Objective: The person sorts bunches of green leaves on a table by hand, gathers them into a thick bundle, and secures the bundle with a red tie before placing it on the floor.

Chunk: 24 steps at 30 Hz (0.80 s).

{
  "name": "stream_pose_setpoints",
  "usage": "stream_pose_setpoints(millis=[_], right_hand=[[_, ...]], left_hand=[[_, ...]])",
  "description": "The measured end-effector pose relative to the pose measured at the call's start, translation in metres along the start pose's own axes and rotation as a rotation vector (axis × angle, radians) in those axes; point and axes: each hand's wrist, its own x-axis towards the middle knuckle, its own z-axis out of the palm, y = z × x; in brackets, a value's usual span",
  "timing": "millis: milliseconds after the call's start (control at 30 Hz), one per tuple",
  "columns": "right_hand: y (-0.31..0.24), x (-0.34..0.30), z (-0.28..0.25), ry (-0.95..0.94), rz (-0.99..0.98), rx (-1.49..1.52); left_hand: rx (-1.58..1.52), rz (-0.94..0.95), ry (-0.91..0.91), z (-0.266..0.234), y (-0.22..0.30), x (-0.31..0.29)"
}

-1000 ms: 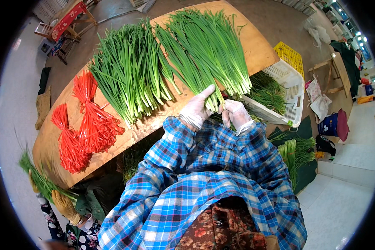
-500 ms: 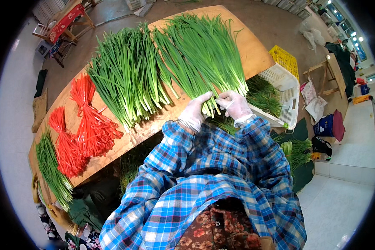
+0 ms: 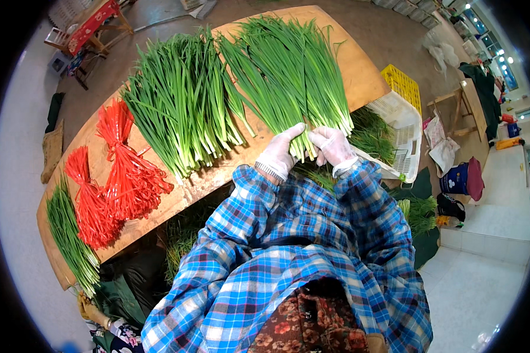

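Observation:
Both hands wear white gloves and meet at the cut ends of a bunch of long green chives (image 3: 288, 76) lying on a wooden table (image 3: 359, 70). My left hand (image 3: 280, 154) grips the bunch's base from the left. From the right, my right hand (image 3: 331, 144) closes on the same stalks. A second, larger pile of chives (image 3: 179, 103) lies just to the left of the held bunch. Blue plaid sleeves cover both forearms.
Two bundles of red ties (image 3: 126, 167) lie at the table's left, with a thin chive bundle (image 3: 70, 235) by its left end. A white crate (image 3: 403, 126) holding greens and a yellow crate (image 3: 403, 88) stand to the right. More greens sit under the table.
Both hands have shifted slightly right along the table edge and stay closed on the bunch's base. The view has tilted, showing more of the table's left end.

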Motion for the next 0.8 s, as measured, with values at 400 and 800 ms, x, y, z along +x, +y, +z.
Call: stream_pose_setpoints(millis=[400, 800], right_hand=[[0.001, -0.009, 0.009, 0.264, -0.143, 0.145], [0.009, -0.042, 0.004, 0.342, -0.161, 0.321]], left_hand=[[0.01, 0.055, 0.028, 0.009, 0.003, -0.007], [-0.04, 0.102, 0.045, 0.013, -0.012, -0.005]])
